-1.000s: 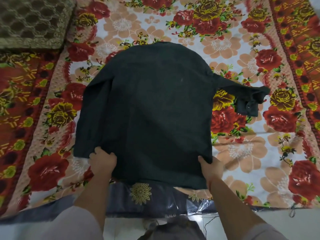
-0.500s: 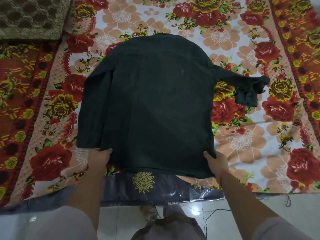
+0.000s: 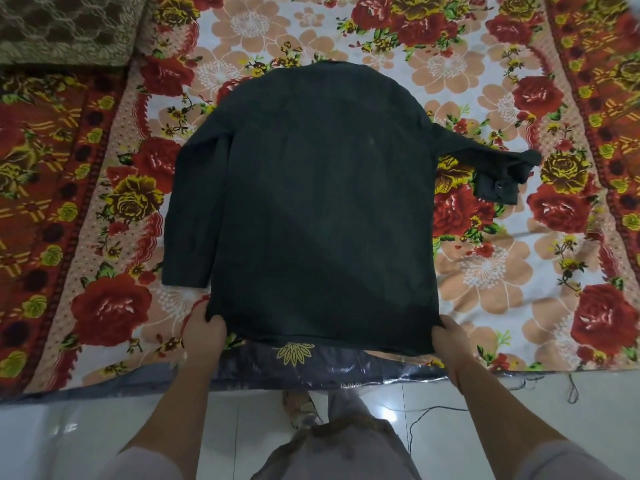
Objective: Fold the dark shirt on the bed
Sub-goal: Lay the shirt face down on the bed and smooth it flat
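**Asker:** Where was the dark shirt (image 3: 311, 209), and what were the hands doing with it?

**Describer:** It lay spread flat, with no buttons or placket showing, in the middle of the bed's floral sheet (image 3: 491, 271), collar end far from the person and hem nearest them at the bed's edge. The left hand (image 3: 204, 332) pinched the hem's left corner; the right hand (image 3: 450, 336) pinched the right corner. Both were closed on cloth.

**Asker:** Had anything changed in the last second?

**Describer:** Yes. The shirt had been drawn toward the person. Its hem sat closer to the edge, partly over the dark plastic-covered mattress border (image 3: 346, 368), and the body looked flatter and squarer than a second earlier. The hands had kept the same corners throughout.

**Asker:** And the sleeves?

**Describer:** The sleeve on the person's left (image 3: 194, 216) lay straight down beside the body, touching it. The one on the right (image 3: 491, 164) stuck out sideways with its cuff crumpled back on itself, and it had not been tidied.

**Asker:** What did that mean for the folding?

**Describer:** By my reading, this was the smoothing stage: the shirt was laid out ready, but no fold had yet been made. The bunched right cuff probably needed straightening before that sleeve could be folded in neatly.
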